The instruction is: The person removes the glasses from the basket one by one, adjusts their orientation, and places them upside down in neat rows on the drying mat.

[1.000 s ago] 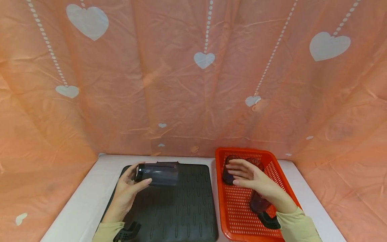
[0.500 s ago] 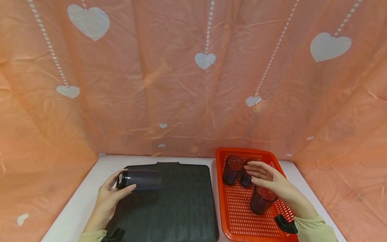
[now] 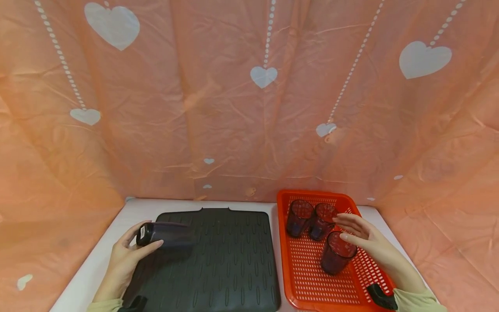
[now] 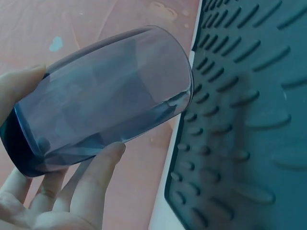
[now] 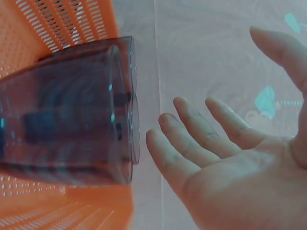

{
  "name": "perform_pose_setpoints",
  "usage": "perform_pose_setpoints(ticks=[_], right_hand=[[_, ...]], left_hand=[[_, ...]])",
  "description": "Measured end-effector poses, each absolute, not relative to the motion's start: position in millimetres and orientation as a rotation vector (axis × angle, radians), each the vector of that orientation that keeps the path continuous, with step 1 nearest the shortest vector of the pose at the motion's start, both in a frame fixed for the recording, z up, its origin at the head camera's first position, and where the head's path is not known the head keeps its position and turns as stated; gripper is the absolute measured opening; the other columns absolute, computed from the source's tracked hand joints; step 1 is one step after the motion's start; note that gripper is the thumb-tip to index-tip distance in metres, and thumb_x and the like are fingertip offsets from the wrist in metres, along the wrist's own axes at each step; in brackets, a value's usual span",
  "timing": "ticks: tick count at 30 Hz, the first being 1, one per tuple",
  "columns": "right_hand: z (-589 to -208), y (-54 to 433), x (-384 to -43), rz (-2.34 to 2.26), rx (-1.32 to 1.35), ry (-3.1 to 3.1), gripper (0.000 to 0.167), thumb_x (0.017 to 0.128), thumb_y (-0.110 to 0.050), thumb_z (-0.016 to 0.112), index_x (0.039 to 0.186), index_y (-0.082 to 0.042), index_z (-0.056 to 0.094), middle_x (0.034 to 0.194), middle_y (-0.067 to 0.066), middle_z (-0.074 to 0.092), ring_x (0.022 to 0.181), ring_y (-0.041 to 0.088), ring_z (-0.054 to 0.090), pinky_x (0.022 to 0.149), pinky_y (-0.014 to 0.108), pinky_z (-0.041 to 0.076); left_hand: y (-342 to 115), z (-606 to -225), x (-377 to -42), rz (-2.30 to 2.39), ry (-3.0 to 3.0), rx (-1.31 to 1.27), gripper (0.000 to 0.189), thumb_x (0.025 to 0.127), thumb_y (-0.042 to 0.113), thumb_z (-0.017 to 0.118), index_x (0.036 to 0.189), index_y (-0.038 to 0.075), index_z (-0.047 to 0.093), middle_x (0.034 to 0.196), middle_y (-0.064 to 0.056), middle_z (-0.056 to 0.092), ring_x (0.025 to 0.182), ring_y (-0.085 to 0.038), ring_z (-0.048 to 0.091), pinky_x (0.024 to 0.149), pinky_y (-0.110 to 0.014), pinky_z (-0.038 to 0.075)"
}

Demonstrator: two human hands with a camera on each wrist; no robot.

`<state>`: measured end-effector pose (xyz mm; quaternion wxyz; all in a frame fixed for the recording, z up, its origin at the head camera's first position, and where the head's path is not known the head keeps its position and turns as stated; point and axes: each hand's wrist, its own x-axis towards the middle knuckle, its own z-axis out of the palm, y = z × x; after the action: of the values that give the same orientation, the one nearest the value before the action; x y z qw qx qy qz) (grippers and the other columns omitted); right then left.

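Purple tumbler (image 3: 169, 235), left hand (image 3: 124, 256) gripping it, right hand (image 3: 369, 237) loose

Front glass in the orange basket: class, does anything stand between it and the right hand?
Nothing visible does: in the right wrist view, only open space separates the right hand from the front glass.

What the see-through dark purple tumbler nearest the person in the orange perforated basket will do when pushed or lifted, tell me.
The see-through tumbler looks stiff and possibly fragile, given its thin rim. It may tip if pushed, being tall with a base narrower than its mouth. Its smooth, glossy wall could be slippery.
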<state>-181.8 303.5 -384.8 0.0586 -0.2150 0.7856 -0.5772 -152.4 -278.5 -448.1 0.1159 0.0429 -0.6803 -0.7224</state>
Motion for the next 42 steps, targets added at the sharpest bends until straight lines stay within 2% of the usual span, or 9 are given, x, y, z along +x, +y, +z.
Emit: perform_pose_setpoints(ticks=[6, 11, 13, 16, 19, 23, 29, 36, 42], right_hand=[[-389, 314, -176, -1.753, -0.664, 2.427, 0.047, 0.097, 0.000, 0.051, 0.140, 0.008, 0.034, 0.137, 0.020, 0.048, 0.119, 0.007, 0.052, 0.091, 0.019, 0.046], [-394, 322, -173, -1.783, -0.637, 2.420, 0.045, 0.098, 0.001, 0.049, 0.139, 0.010, 0.034, 0.134, 0.006, 0.054, 0.119, 0.009, 0.053, 0.090, 0.016, 0.044], [-396, 325, -172, -1.791, -0.638, 2.410, 0.045, 0.098, 0.001, 0.048, 0.139, 0.011, 0.033, 0.132, -0.002, 0.055, 0.118, 0.010, 0.053, 0.089, 0.017, 0.045], [-398, 329, -171, -1.800, -0.649, 2.390, 0.046, 0.098, 0.003, 0.048, 0.139, 0.013, 0.031, 0.129, -0.009, 0.056, 0.117, 0.010, 0.054, 0.088, 0.017, 0.046], [-400, 332, -169, -1.792, -0.662, 2.368, 0.046, 0.097, 0.003, 0.048, 0.140, 0.011, 0.032, 0.130, -0.009, 0.055, 0.117, 0.009, 0.054, 0.088, 0.018, 0.046], [-401, 332, -167, -1.755, -0.609, 2.356, 0.046, 0.097, 0.001, 0.049, 0.141, 0.005, 0.035, 0.132, -0.008, 0.054, 0.116, 0.013, 0.056, 0.088, 0.019, 0.046], [-402, 332, -166, -1.698, -0.551, 2.384, 0.051, 0.097, -0.002, 0.052, 0.142, 0.009, 0.030, 0.137, 0.004, 0.051, 0.112, 0.023, 0.060, 0.088, 0.021, 0.048], [-403, 329, -168, -1.689, -0.551, 2.362, 0.051, 0.097, -0.003, 0.053, 0.143, 0.005, 0.031, 0.134, -0.012, 0.050, 0.119, 0.016, 0.053, 0.089, 0.024, 0.048], [-403, 329, -167, -1.660, -0.533, 2.399, 0.053, 0.096, -0.004, 0.054, 0.143, 0.005, 0.031, 0.141, 0.012, 0.045, 0.120, 0.011, 0.051, 0.088, 0.024, 0.049]], left_hand=[[-287, -446, -148, -2.031, -2.132, 0.103, 0.072, 0.077, 0.000, 0.078, 0.140, 0.014, 0.047, 0.125, 0.006, 0.048, 0.095, -0.008, 0.066, 0.071, -0.023, 0.055], [-295, -445, -148, -1.829, -2.303, 0.195, 0.075, 0.077, 0.013, 0.082, 0.142, 0.021, 0.047, 0.133, -0.003, 0.042, 0.098, -0.002, 0.062, 0.071, -0.022, 0.054], [-299, -444, -148, -1.770, -2.350, 0.220, 0.076, 0.077, 0.016, 0.082, 0.143, 0.023, 0.045, 0.140, -0.010, 0.037, 0.108, -0.016, 0.061, 0.071, -0.021, 0.053], [-305, -444, -148, -1.716, -2.390, 0.242, 0.078, 0.076, 0.020, 0.083, 0.144, 0.023, 0.044, 0.148, -0.019, 0.029, 0.122, -0.041, 0.047, 0.072, -0.017, 0.051], [-309, -444, -149, -1.692, -2.401, 0.239, 0.079, 0.076, 0.020, 0.083, 0.144, 0.021, 0.044, 0.149, -0.021, 0.026, 0.125, -0.055, 0.034, 0.072, -0.013, 0.049], [-312, -446, -150, -1.642, -2.406, 0.239, 0.076, 0.074, 0.020, 0.085, 0.141, 0.017, 0.048, 0.144, -0.017, 0.032, 0.123, -0.055, 0.038, 0.072, -0.014, 0.050], [-314, -447, -152, -1.568, -2.450, 0.236, 0.079, 0.072, 0.021, 0.086, 0.138, 0.008, 0.045, 0.138, -0.016, 0.038, 0.121, -0.051, 0.044, 0.071, -0.020, 0.053], [-314, -446, -156, -1.527, -2.503, 0.232, 0.082, 0.072, 0.022, 0.086, 0.138, 0.002, 0.041, 0.141, -0.026, 0.036, 0.119, -0.057, 0.040, 0.067, -0.024, 0.056], [-311, -445, -159, -1.500, -2.529, 0.184, 0.082, 0.072, 0.022, 0.086, 0.138, 0.001, 0.042, 0.139, -0.030, 0.036, 0.118, -0.058, 0.041, 0.066, -0.030, 0.058]])
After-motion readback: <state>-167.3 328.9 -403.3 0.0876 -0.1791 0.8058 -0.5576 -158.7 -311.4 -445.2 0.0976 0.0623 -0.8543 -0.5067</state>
